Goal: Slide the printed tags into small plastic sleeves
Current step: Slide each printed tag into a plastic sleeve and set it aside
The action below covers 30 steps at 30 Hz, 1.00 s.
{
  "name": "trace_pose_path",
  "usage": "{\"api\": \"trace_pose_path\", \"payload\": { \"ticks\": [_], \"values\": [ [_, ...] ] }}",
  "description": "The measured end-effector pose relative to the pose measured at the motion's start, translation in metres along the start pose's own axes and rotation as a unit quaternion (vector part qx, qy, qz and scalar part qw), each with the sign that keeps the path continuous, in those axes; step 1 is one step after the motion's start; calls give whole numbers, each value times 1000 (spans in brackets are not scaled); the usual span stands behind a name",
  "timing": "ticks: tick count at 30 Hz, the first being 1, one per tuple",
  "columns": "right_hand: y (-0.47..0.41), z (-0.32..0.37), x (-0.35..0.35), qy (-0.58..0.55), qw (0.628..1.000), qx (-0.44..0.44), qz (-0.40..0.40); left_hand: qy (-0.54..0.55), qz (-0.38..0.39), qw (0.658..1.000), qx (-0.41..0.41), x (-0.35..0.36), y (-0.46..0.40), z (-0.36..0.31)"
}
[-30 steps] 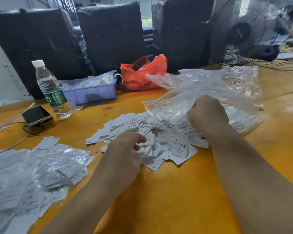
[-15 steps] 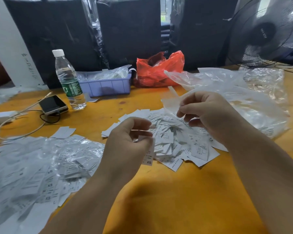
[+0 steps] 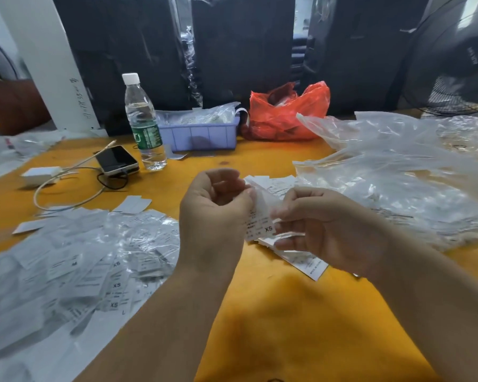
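Both hands are raised over the yellow table (image 3: 260, 326), close together. My left hand (image 3: 215, 216) pinches a white printed tag (image 3: 260, 224) marked XS. My right hand (image 3: 323, 227) pinches a small clear plastic sleeve (image 3: 265, 198) right against the tag; whether the tag is inside it I cannot tell. Loose printed tags (image 3: 301, 260) lie on the table under my hands. A pile of sleeved tags (image 3: 80, 266) covers the table at the left. A big clear bag of sleeves (image 3: 398, 183) lies at the right.
Behind stand a water bottle (image 3: 145, 125), a phone (image 3: 118, 161) with cables, a lilac bin (image 3: 199, 133) and a red plastic bag (image 3: 287, 114). A fan (image 3: 458, 56) is at the back right. Dark wrapped bundles (image 3: 243, 45) line the far edge.
My left hand lifted a tag off the loose pile and my right hand drew a sleeve from the clear bag. Both hands came together above the table. The camera turned left.
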State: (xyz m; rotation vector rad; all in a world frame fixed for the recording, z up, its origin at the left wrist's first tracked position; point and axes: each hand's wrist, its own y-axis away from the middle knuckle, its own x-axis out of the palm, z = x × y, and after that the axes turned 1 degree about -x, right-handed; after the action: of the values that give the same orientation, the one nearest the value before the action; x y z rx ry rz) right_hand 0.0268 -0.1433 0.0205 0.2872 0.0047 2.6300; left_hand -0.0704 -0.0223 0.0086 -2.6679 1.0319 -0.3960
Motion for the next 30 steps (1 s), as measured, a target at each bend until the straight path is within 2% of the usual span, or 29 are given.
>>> {"api": "trace_pose_path", "payload": {
  "ticks": [2, 8, 13, 15, 17, 19, 25, 30],
  "values": [
    [-1, -6, 6, -29, 999, -9, 20, -4, -8, 1000, 10, 2, 2, -2],
    [-3, -12, 13, -17, 998, -68, -11, -26, 2, 1000, 5, 4, 2, -6],
    [-2, -10, 12, -17, 992, -113, -45, 58, 7, 992, -108, -6, -6, -12],
    [-3, -11, 12, -14, 991, -120, -57, 11, 51, 987, -150, -16, -11, -14],
    [-4, -12, 14, 3, 991, -119, -60, -41, 141, 968, -205, -24, -9, -12],
    [-4, -14, 16, 22, 992, -113, -58, -31, 207, 948, -240, -26, -4, -8],
    [-3, -15, 17, 71, 993, -79, -49, -97, 164, 971, -148, -28, 0, 12],
    [-3, -18, 18, 155, 977, -117, -88, -120, 153, 973, -121, -36, 1, 17]
  ]
}}
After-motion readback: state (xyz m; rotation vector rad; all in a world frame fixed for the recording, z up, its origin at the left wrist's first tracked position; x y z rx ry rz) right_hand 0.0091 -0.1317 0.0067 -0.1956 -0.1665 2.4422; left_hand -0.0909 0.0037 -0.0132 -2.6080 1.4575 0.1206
